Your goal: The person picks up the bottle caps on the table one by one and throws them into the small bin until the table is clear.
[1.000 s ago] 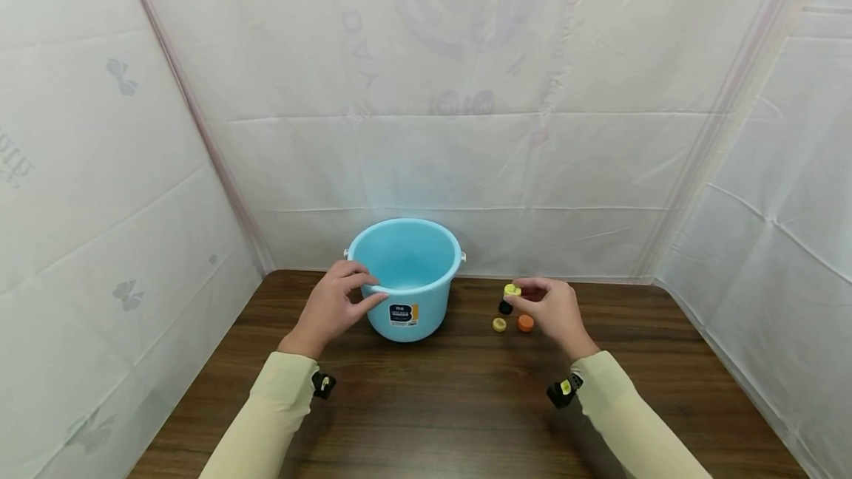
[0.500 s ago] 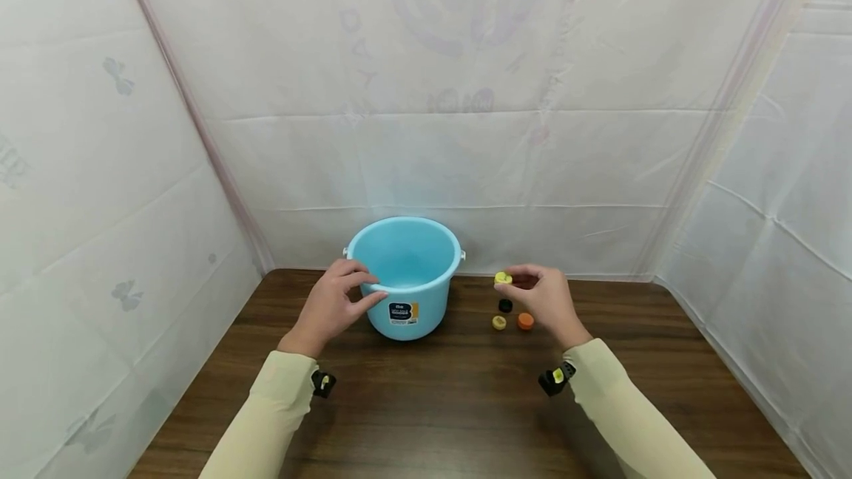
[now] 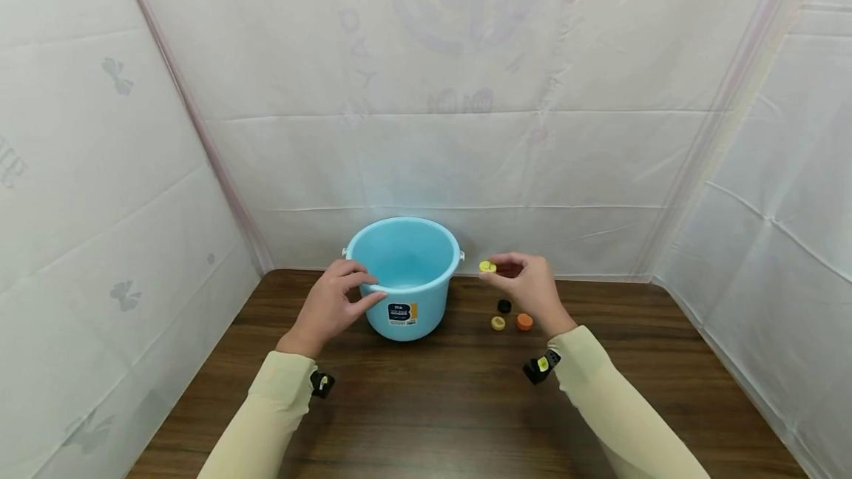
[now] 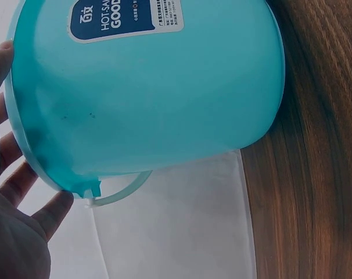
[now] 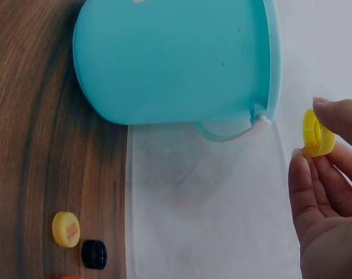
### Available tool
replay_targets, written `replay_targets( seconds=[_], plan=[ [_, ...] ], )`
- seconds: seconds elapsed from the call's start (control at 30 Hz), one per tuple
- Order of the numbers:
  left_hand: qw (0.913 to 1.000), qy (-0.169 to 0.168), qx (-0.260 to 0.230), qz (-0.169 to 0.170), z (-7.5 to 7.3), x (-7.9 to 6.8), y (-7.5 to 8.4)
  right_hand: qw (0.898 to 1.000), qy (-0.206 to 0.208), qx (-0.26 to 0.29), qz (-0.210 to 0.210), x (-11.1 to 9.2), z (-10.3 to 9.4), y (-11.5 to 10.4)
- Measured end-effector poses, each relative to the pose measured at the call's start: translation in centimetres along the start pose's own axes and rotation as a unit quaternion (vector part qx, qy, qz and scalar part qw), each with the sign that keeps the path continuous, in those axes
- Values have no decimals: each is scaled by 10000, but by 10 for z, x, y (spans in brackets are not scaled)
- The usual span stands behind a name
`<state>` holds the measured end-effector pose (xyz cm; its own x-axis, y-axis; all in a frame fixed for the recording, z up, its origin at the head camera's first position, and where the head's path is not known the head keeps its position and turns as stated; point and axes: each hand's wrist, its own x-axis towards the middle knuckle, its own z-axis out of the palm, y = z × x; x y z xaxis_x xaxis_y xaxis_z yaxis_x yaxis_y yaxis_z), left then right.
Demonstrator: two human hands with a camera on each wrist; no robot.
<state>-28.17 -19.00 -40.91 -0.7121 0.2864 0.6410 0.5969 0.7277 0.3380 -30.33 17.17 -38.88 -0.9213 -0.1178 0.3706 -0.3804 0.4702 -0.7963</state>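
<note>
— With the right hand [image 3: 526,283], pinches a yellow bottle cap [image 3: 488,267] between thumb and fingertips, holding it up off the wood-grain table [image 3: 426,405].

— Inside the light-blue bucket [image 3: 435,309] yet?

— Not yet. Hangs in the air to the right of the bucket, outside the rim [image 3: 416,290], with only a small gap between in the head view. Shows a hollow inside to the right wrist view.

— And with the left hand [image 3: 326,309]?

— Grips the bucket by the near left part of the rim, with thumb on the outer side, not far from the printed label [image 3: 402,313], and with fingers spread along the edge.

— Anything changed just now?

— Yes, on the right. A second ago, hung partly in front of the black cap [image 3: 504,306]; now sits farther left and higher, closer to the bucket. Leaves the black cap in full sight.

— Meaning what for the work?

— Probably a carry under way, judging by the narrowed gap; no release so far, given the pinch.

— And elsewhere on the tabletop?

— Besides the black cap, a pale-yellow cap [image 3: 498,324] with reddish print and an orange cap [image 3: 524,321]. Lie close together, untouched, in much the same spots as before.
</note>
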Motion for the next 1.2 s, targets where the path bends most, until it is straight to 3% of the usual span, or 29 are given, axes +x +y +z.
replay_targets(
  seconds=[1.2],
  plan=[
    [10000, 1, 14, 17, 1, -1, -1, 9988, -131, 456, -140, 37, 45, -31]
  ],
)
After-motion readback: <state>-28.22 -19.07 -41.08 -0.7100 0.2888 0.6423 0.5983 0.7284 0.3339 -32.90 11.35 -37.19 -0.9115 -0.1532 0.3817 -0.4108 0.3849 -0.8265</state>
